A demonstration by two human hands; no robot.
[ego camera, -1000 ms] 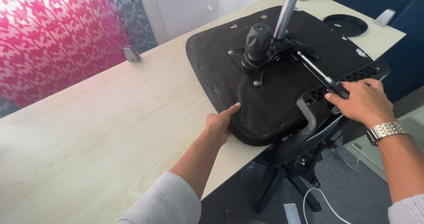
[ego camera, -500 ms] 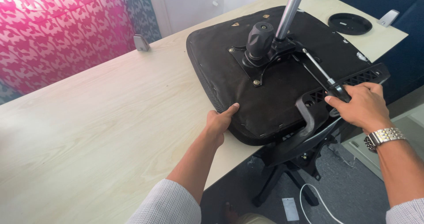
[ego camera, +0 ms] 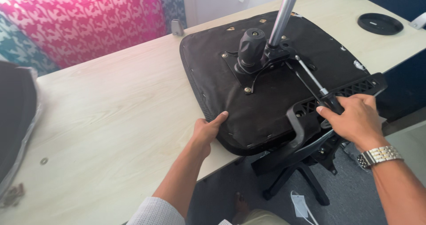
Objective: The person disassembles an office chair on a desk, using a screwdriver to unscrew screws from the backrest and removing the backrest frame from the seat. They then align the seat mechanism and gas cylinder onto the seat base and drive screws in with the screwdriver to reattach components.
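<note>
**Hands steady on an upturned chair seat**

Barely anything has shifted since a moment ago: both hands keep their places on the chair seat (ego camera: 275,87), and only the view has drawn a little nearer.

That black seat lies upside down on the pale wooden table (ego camera: 111,132), its near edge hanging past the table's front. The left hand (ego camera: 207,131) rests flat against the seat's near rim, fingers together and thumb laid along the fabric edge. The right hand (ego camera: 355,118), with a metal watch (ego camera: 377,156) at the wrist, is curled around the dark grip of a lever (ego camera: 313,80) that runs out from the metal mechanism (ego camera: 255,56) bolted at the seat's centre. A shiny gas column (ego camera: 282,16) rises from that mechanism. Just under the right hand a black plastic armrest bracket (ego camera: 341,94) curves off the seat's side. Farther back on the table sits a round black disc (ego camera: 380,23), well apart from the seat.
</note>
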